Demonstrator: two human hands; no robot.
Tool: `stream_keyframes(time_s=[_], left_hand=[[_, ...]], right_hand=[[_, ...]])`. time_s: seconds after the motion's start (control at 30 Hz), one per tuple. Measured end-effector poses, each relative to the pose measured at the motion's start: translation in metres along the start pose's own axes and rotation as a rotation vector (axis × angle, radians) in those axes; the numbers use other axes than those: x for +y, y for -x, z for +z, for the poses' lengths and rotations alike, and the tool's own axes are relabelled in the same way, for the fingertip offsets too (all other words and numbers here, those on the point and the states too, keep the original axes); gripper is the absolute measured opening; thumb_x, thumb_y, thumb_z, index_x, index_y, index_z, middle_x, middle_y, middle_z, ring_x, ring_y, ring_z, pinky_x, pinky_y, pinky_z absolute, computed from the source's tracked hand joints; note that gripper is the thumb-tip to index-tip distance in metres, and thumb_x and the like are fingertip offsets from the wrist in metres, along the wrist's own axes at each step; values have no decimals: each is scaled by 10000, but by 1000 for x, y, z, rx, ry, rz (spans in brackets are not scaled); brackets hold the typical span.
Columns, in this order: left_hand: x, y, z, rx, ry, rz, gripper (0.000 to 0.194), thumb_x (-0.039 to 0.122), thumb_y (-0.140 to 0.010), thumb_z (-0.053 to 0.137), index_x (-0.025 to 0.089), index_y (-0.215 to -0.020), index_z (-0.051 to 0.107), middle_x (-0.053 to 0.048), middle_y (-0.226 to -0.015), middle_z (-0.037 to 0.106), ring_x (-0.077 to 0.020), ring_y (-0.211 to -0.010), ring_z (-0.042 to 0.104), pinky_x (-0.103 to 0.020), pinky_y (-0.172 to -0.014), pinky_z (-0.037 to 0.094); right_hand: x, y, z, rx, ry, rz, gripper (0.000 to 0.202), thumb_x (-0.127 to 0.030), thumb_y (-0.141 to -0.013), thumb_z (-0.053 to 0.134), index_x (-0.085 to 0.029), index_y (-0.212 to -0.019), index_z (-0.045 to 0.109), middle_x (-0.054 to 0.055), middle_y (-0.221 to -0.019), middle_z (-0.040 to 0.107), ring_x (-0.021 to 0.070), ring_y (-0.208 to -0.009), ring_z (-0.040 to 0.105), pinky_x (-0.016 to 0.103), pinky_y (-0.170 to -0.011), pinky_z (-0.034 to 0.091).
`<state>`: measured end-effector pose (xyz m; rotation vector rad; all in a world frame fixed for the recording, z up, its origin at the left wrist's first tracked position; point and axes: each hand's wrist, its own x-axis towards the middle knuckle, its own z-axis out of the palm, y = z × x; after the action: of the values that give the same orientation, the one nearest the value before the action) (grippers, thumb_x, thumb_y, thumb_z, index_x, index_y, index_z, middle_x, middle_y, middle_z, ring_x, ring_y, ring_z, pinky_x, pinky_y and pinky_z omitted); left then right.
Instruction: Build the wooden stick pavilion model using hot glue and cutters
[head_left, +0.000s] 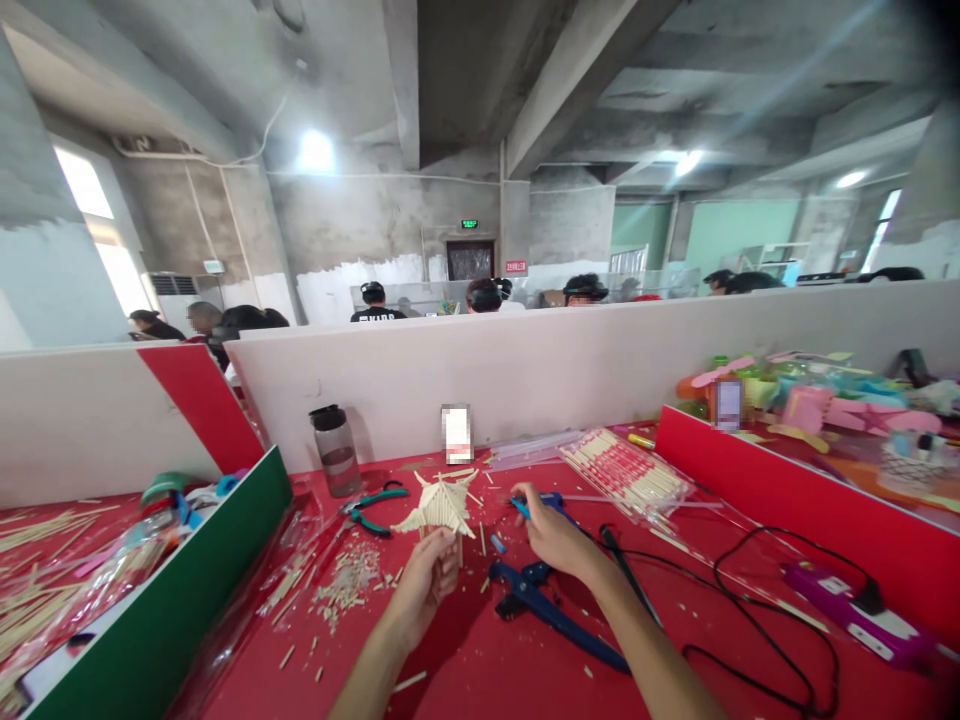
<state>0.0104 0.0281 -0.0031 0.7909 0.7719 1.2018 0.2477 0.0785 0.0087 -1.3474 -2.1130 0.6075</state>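
A small pavilion-like model (441, 503) made of thin wooden sticks, with a peaked roof and flared corners, stands at the middle of the table. My left hand (431, 578) is closed at its lower front edge, thumb and forefinger pinched there. To the right, my right hand (553, 530) has its fingers closed around a small light blue piece (519, 507). Directly behind that hand is a blue glue gun (553, 499), partly hidden. Another light blue bit (499, 544) lies between my hands. Blue-handled cutters (555, 612) rest beneath my right forearm.
Teal-handled pliers (371, 515) and a heap of stick offcuts (349, 585) lie left. A water bottle (335, 452) and a phone (457, 434) stand behind. Bundled sticks (626, 472), a black cable (742, 600) and a purple power strip (859, 612) are right. Low partitions flank the red table.
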Motion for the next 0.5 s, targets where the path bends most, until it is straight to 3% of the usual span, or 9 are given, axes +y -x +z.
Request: stream_keyframes(time_s=[0.07,0.13,0.23,0.33,0.5], left_hand=[[0,-1,0,5,-8,-9,390,370,-727,796,196,-666,452,96,-505,361,-38,-412,253,-204,-434,129],[0,-2,-1,1,-18,-14,400,389,-728,792,197,-667,446,98,-502,360,-39,-411,256,-202,-438,124],[-3,-4,-4,-5,-16,-10,417,406,-731,790,199,-669,433,100,-505,355,-37,-412,249,-204,-442,116],[-3,-3,-4,-8,2,-3,402,394,-730,797,199,-687,449,99,-513,357,-38,-417,248,-212,-448,112],[-1,-1,1,-17,15,-3,388,390,-752,786,197,-688,456,93,-522,355,-41,-422,252,-222,-455,107]], right_hand=[[0,-3,2,39,-176,-41,511,-91,-900,399,-238,-1388,353,64,-1009,687,187,-861,679,282,-800,474],[-4,-6,4,62,-359,-80,425,-193,-936,428,-277,-1353,418,39,-1015,681,166,-736,664,289,-742,509],[-18,-8,6,70,-630,-132,233,-391,-936,529,-249,-1099,615,33,-941,692,181,-715,676,328,-733,549],[-34,-8,6,80,-862,-129,284,-493,-884,624,-219,-931,679,40,-867,703,203,-783,693,355,-797,558],[-49,-4,7,14,-1241,-96,355,-487,-819,703,-226,-1056,661,74,-967,719,214,-814,677,319,-682,538]])
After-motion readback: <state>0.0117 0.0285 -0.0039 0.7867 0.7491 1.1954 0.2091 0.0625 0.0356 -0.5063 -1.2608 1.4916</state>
